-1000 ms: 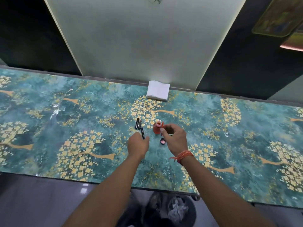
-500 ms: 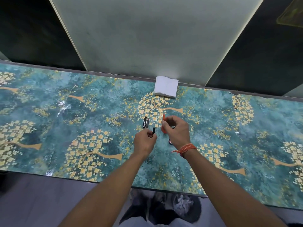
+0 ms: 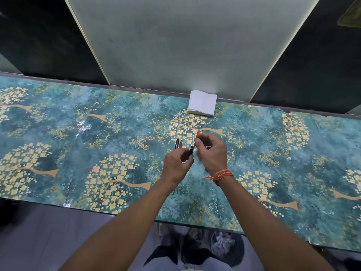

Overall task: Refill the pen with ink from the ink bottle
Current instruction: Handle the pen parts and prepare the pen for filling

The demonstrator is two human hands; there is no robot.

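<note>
My left hand [image 3: 176,166] grips a short black pen part [image 3: 191,151], its open end pointing up and toward the right hand. Closed around the orange ink bottle [image 3: 197,134] is my right hand [image 3: 212,153], which holds it lifted and tilted just right of the pen part. Only the bottle's top and a sliver near my fingers show. Two more dark pen parts [image 3: 178,143] lie side by side on the table just beyond my left hand. The bottle's cap is hidden behind my right hand.
The table [image 3: 97,149] has a teal cover with yellow flowering trees. A folded white tissue [image 3: 202,103] lies at its far edge against a pale wall panel. Below the near edge stands a dark bin [image 3: 227,246] with crumpled paper, beside my feet.
My right hand lifted the ink bottle off the table and tilted it. My left hand picked up the black pen part and brought it beside the bottle.
</note>
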